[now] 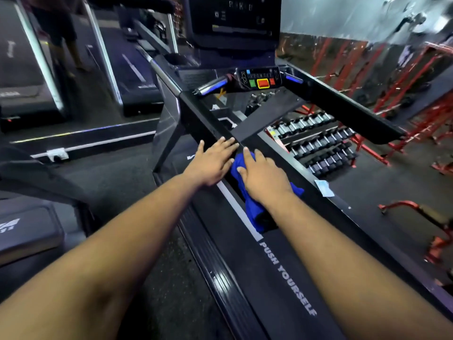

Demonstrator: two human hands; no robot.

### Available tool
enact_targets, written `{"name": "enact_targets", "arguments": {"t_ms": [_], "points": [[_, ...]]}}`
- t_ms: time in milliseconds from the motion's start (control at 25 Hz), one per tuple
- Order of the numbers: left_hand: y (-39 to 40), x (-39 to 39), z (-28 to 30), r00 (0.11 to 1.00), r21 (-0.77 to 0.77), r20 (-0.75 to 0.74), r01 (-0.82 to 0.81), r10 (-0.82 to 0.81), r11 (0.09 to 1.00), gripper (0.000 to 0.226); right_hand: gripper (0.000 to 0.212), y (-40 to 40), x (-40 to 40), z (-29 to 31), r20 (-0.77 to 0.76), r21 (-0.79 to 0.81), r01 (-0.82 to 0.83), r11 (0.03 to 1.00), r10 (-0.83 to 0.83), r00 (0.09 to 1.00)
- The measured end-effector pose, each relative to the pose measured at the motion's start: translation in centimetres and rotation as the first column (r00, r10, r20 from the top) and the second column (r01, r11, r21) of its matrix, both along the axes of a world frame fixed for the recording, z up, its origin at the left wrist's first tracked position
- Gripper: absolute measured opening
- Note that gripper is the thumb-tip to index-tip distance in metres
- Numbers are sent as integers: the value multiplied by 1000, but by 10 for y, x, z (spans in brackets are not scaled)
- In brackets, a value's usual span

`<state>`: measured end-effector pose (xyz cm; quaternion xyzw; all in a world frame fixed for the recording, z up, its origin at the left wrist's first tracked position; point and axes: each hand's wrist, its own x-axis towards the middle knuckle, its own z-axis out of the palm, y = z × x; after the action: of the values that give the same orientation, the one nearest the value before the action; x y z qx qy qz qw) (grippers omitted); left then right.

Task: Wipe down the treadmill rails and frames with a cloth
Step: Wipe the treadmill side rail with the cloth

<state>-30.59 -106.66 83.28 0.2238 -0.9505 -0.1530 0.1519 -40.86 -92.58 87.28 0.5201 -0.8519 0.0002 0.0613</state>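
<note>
I look down at a black treadmill. Its left handrail (208,123) runs from the console toward me. My left hand (210,163) lies flat with straight fingers on the near end of that rail. Just to its right, my right hand (262,175) presses a blue cloth (255,209) down with its fingers extended over it; the cloth hangs below the hand over the belt's edge. The right handrail (353,114) stretches away on the far side. The belt (289,273) carries white "PUSH YOURSELF" lettering.
The console (261,78) with green and red buttons sits ahead under a dark screen. Other treadmills (29,89) stand to the left. A dumbbell rack (321,143) and red frames (416,114) lie to the right. A ribbed side rail (220,278) borders the belt.
</note>
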Motion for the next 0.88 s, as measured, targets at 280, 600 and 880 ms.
{"name": "enact_targets", "arguments": {"t_ms": [280, 600, 880], "points": [[-14, 6, -6, 995, 4, -42, 94, -93, 996, 71, 88, 75, 10, -23, -317, 160, -54, 986, 103, 943], [-40, 16, -10, 977, -6, -59, 206, -206, 979, 73, 66, 4, 31, -45, -528, 648, -28, 761, 475, 704], [-53, 31, -27, 998, -21, 8, 68, -68, 997, 63, 71, 17, 21, -29, -497, 447, 16, 894, 233, 836]]}}
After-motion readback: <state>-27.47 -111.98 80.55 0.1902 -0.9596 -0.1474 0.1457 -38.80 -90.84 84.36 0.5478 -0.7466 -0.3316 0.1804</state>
